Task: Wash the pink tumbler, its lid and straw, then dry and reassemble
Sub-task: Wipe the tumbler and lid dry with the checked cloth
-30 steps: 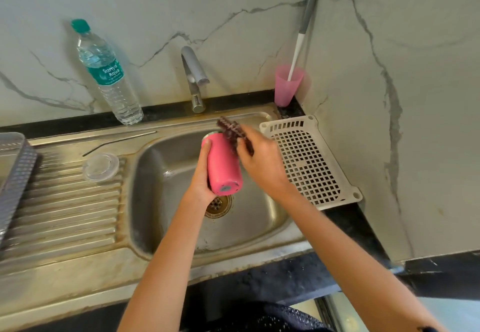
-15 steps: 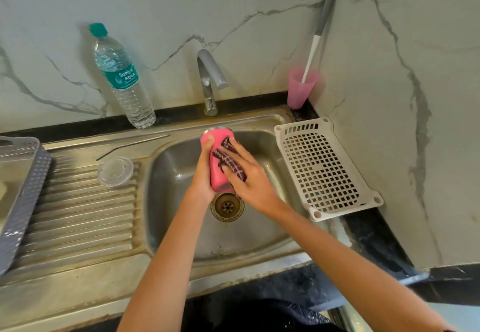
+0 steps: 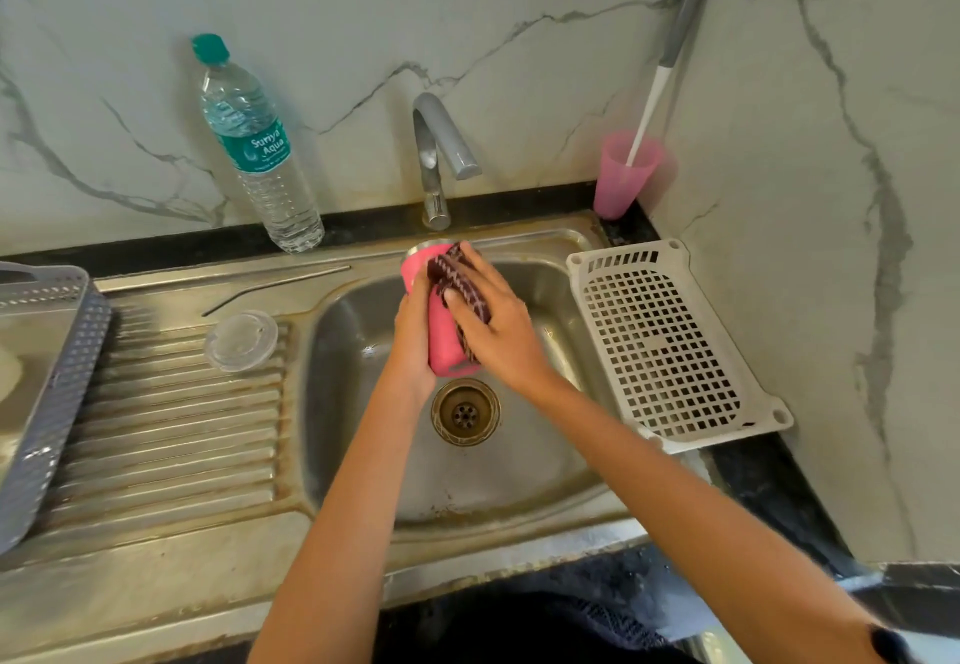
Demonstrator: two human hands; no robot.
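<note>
Pink tumbler (image 3: 441, 338) gripped by L hand (image 3: 413, 336) over sink (image 3: 353, 445) basin, just above drain (image 3: 465, 411), steel rim twd tap (image 3: 441, 143). R hand (image 3: 501, 336): fingers near straight, pressing dark scrub pad (image 3: 460, 278) against tumbler side. Clear lid (image 3: 240, 340) and metal straw (image 3: 275, 289) lying on drainboard (image 3: 171, 429), left of basin.

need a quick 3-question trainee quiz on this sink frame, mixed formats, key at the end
1. True or false: the clear lid lies on the drainboard, apart from the pink tumbler.
2. What does the right hand press against the tumbler? A) scrub pad B) bottle brush C) towel
3. Which hand grips the tumbler over the sink?
Key: 1 true; 2 A; 3 the left hand.
</note>
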